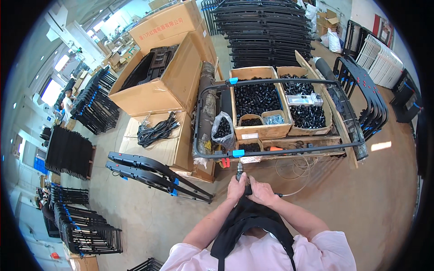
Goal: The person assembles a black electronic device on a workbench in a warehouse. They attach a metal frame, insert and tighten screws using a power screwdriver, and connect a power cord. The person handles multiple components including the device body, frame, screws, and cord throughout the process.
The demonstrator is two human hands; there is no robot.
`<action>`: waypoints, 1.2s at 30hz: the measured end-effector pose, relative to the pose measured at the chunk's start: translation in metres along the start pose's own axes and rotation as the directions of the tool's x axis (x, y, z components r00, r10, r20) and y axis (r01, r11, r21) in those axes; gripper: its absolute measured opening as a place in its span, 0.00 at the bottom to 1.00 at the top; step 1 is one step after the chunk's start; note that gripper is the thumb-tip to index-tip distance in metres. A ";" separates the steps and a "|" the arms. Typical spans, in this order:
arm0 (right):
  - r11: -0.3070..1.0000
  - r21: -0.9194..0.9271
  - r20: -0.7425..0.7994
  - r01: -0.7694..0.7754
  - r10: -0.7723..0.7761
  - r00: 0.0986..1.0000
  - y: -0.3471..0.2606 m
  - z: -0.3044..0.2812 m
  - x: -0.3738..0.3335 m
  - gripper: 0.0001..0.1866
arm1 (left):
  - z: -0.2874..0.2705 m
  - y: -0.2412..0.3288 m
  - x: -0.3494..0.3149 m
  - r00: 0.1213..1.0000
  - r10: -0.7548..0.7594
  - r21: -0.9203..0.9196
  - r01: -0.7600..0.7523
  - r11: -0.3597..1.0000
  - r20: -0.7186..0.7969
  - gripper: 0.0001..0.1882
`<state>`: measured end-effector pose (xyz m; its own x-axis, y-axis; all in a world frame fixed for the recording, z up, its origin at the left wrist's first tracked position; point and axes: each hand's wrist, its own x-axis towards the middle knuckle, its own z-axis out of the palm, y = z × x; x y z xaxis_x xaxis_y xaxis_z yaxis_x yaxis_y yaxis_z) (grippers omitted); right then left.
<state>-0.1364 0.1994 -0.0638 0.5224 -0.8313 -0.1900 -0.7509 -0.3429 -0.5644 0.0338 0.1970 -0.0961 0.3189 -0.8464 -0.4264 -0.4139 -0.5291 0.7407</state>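
Observation:
Both of my hands are closed around an air drill [240, 169] held in front of my body. My left hand [236, 187] wraps the tool just behind its metal chuck. My right hand [262, 191] grips its rear end, where a hose runs off to the right. The chuck points away from me at the near rail of a large black rectangular frame [289, 151], close to a blue piece [238, 153] on that rail; whether it touches cannot be made out. Another blue piece [233, 81] sits on the far rail. The frame lies across the workbench over parts boxes.
Under the frame stand a cardboard box of black parts [251, 132], a second parts box [312, 131] and a plastic bag [224, 143]. Left are cartons [181, 86], coiled black cables [156, 131] and leaning black frames [140, 165]. An air hose [300, 187] loops right. Frames [266, 34] are stacked behind.

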 end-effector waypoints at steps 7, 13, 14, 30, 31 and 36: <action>0.998 -0.031 0.010 0.046 -0.045 0.999 -0.003 -0.010 0.001 0.41 | -0.001 0.007 0.002 1.000 -0.001 0.009 0.001 1.000 -0.023 0.37; 0.996 -0.036 -0.054 0.085 -0.087 0.995 -0.005 0.004 -0.001 0.30 | 0.000 0.001 0.006 0.999 0.035 -0.021 -0.035 0.999 -0.015 0.35; 0.997 -0.031 -0.035 0.077 -0.078 0.996 -0.009 0.003 -0.002 0.29 | 0.001 -0.005 0.007 1.000 0.028 -0.028 -0.028 0.999 -0.006 0.35; 0.993 -0.114 0.002 -0.014 0.014 1.000 -0.030 0.005 -0.011 0.30 | -0.009 -0.018 -0.005 0.984 0.036 -0.184 -0.003 0.983 0.176 0.36; 0.994 -0.112 -0.007 -0.014 0.013 1.000 -0.031 0.005 -0.011 0.30 | -0.009 -0.019 -0.004 0.983 0.028 -0.168 0.002 0.986 0.180 0.36; 0.993 -0.117 0.002 -0.004 0.004 1.000 -0.033 0.013 -0.015 0.31 | -0.005 -0.040 -0.002 0.971 0.069 -0.198 -0.023 0.980 0.229 0.34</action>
<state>-0.1147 0.2285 -0.0528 0.5201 -0.8317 -0.1942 -0.7950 -0.3883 -0.4660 0.0541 0.2203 -0.1218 0.0857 -0.8723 -0.4815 -0.2440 -0.4869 0.8387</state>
